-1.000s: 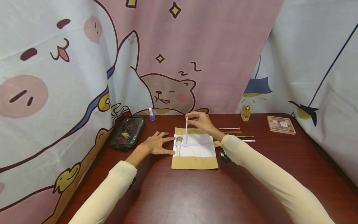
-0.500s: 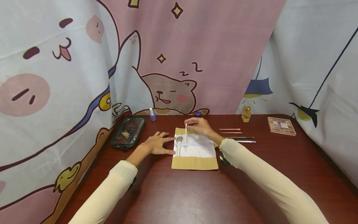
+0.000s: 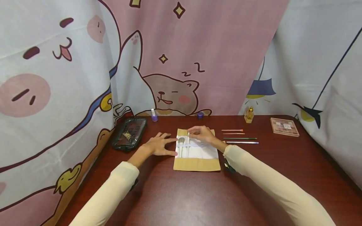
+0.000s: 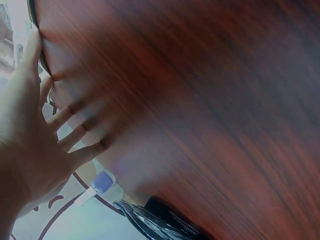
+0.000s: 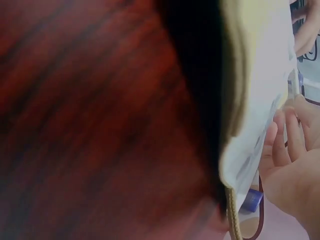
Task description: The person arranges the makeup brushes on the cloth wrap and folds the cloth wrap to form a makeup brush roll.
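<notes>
A brush roll (image 3: 198, 165), tan with a white inside and a pale band across it, lies spread on the table. A large makeup brush (image 3: 181, 147) with grey bristles sits under the band near the left edge. To its right, a slim white makeup brush (image 3: 188, 150) runs down beneath the band. My right hand (image 3: 204, 135) pinches the upper end of the slim brush, low over the roll. With fingers spread, my left hand (image 3: 159, 145) rests at the roll's left edge, thumb and index fingertip on it. In the left wrist view, the left hand (image 4: 37, 130) is at the roll's edge.
Several slim brushes (image 3: 240, 138) lie right of the roll. A palette (image 3: 284, 126) and a gold bottle (image 3: 249, 115) stand farther right. Nail polish (image 3: 154, 115), a purple jar (image 3: 200, 115) and a black clear-topped pouch (image 3: 129, 133) are toward the back and left.
My right hand has come down toward the roll, sliding the slim brush lower beneath the band until it lies nearly flat. The purple jar has come into view. My left hand stays in place.
</notes>
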Motion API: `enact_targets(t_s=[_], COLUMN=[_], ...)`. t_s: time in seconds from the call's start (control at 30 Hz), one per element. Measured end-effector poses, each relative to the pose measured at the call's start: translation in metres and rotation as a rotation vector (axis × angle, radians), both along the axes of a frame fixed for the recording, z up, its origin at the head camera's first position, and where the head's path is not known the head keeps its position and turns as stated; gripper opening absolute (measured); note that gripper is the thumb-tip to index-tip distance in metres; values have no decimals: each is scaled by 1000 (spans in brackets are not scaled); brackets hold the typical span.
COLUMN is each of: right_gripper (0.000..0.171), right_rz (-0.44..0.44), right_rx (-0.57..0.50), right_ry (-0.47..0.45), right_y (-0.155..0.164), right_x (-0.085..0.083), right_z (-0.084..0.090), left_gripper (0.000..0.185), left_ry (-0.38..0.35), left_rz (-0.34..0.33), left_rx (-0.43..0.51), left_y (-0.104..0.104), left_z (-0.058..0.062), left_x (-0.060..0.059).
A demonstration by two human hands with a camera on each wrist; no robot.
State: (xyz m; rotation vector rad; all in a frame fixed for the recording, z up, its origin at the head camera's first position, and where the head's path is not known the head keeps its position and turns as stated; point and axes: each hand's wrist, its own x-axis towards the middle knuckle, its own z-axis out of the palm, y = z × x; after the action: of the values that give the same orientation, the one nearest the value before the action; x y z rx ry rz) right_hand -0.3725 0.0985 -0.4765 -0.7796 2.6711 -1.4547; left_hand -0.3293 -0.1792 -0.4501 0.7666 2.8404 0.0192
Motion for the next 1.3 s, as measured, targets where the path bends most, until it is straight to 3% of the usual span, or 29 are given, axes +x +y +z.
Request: enact_targets(t_s=[0.67,0.9,1.07,1.3], right_gripper=[25,24,25,22], right_rz=[51,111,106,51], right_rx=[36,42,57,143], right_ry=[0,48,52,145], right_y=[2,2,1,-1], right_x=[22,27,29,36], right_z=[-3,-3,-5,-4], left_gripper=[85,86,85,85], left_ry=[0,-6,-10,-13], left_rz=[-4,0,11,18], left_rx=[5,2,-1,0], left_y=[2,2,2,2], left_z=[2,2,0,0], left_x=[0,0,1,2])
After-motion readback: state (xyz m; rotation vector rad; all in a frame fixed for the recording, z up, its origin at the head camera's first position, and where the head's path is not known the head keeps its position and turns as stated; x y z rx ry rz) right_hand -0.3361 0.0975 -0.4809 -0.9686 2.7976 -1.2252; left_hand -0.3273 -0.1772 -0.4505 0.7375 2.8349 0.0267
